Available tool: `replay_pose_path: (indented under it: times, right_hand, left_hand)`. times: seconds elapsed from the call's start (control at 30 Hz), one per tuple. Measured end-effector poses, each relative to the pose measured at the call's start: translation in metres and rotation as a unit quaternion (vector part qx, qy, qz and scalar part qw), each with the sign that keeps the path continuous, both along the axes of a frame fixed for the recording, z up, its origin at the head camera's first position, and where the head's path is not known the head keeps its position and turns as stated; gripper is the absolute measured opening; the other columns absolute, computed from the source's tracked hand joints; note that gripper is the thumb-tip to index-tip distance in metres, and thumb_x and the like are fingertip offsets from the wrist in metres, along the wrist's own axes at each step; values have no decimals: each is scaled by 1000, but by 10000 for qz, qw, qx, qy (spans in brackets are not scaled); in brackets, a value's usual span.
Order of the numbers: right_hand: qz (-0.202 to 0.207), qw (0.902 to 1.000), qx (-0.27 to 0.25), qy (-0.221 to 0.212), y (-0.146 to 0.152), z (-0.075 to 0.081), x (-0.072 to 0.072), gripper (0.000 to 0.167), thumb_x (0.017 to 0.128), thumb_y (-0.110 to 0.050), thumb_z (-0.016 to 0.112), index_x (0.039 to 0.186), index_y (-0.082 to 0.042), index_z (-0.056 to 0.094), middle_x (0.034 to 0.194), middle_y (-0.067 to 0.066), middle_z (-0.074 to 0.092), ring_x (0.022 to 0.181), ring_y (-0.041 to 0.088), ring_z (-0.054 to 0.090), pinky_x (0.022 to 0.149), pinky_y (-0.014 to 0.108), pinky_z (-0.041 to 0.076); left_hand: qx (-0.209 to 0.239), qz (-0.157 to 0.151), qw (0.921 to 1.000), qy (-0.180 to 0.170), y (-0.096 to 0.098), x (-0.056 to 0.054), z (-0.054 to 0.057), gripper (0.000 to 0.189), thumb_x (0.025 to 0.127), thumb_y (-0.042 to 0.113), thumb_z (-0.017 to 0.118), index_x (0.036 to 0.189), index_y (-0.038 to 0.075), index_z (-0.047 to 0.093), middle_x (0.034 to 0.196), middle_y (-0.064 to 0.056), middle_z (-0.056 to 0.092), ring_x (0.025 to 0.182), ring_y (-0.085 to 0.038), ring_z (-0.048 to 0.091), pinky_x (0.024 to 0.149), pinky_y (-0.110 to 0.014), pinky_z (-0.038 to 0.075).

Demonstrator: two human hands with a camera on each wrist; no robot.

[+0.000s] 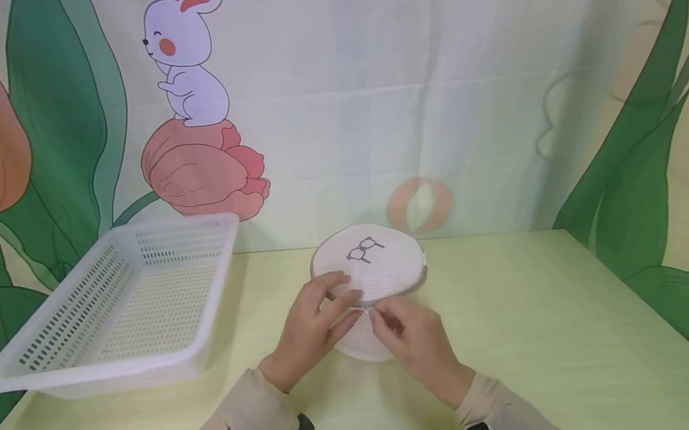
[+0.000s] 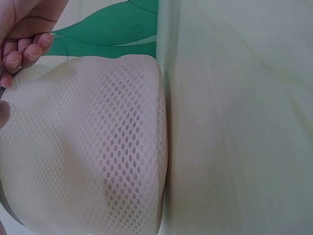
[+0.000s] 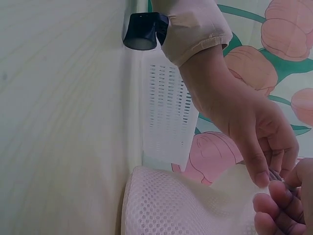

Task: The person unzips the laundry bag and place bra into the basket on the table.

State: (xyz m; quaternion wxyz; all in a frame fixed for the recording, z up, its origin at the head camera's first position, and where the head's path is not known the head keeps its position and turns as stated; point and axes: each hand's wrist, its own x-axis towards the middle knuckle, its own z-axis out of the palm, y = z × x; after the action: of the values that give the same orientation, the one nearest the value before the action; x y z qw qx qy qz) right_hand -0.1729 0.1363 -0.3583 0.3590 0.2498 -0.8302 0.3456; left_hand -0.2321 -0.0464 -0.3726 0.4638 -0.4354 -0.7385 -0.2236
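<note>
The mesh bag (image 1: 387, 272), white and round, with 1 dark drawing of glasses on its top, rests on the table (image 1: 545, 334), a little below the centre of the head frame. The left hand (image 1: 309, 324) grasps its edge, fingers over the top. The right hand (image 1: 418, 340) pinches the same edge just beside; which small part it pinches, I cannot tell. 1 white basket (image 1: 210, 347) stands at the left of the frame, before the printed curtain (image 1: 336, 95).
</note>
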Motion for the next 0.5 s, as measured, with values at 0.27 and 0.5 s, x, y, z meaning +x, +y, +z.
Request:
replay_pose_path:
  times: [0.27, 0.5]
  right_hand:
    - [57, 9999, 93, 71, -2, -1, 1, 5, 82, -4, 66, 81, -9, 64, 70, -2, 63, 63, 2, 54, 55, 12, 46]
    - [100, 9997, 136, 202, -1, -2, 1, 6, 81, -4, 66, 81, -9, 64, 71, -1, 65, 63, 2, 56, 57, 9, 46]
  left_hand:
    - [-3, -49, 9998, 167, -1, -1, 0, 14, 91, 25, 65, 100, 13, 66, 113, -13, 62, 106, -28, 61, 87, -38, 54]
    - [-19, -68, 9995, 318, -1, -2, -1, 19, 98, 28, 55, 98, 12, 65, 111, -13, 63, 103, -27, 62, 84, -37, 54]
